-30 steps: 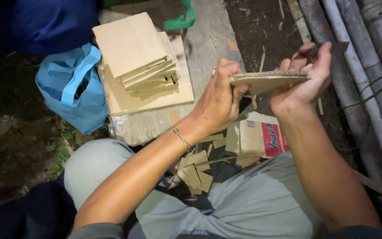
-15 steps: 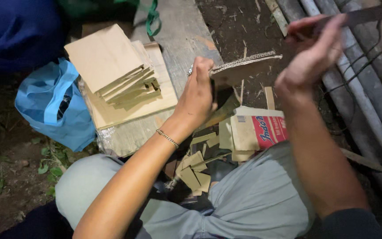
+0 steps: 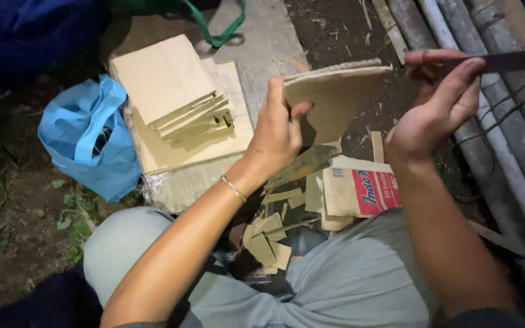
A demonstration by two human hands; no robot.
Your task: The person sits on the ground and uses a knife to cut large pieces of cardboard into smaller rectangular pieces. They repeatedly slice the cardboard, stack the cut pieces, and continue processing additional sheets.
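From the head camera, the left hand (image 3: 277, 130) is gripping a cardboard piece (image 3: 335, 91) by its near edge, tilting it up so the face shows, above the scraps (image 3: 271, 234) between the knees. The right hand (image 3: 435, 109) is pinching a dark blade (image 3: 505, 61), lifted clear of the sheet. The cut stack (image 3: 174, 97) is sitting on the plank's left edge beside a blue bag (image 3: 89, 136). Half a second earlier the cardboard was lying edge-on and flat.
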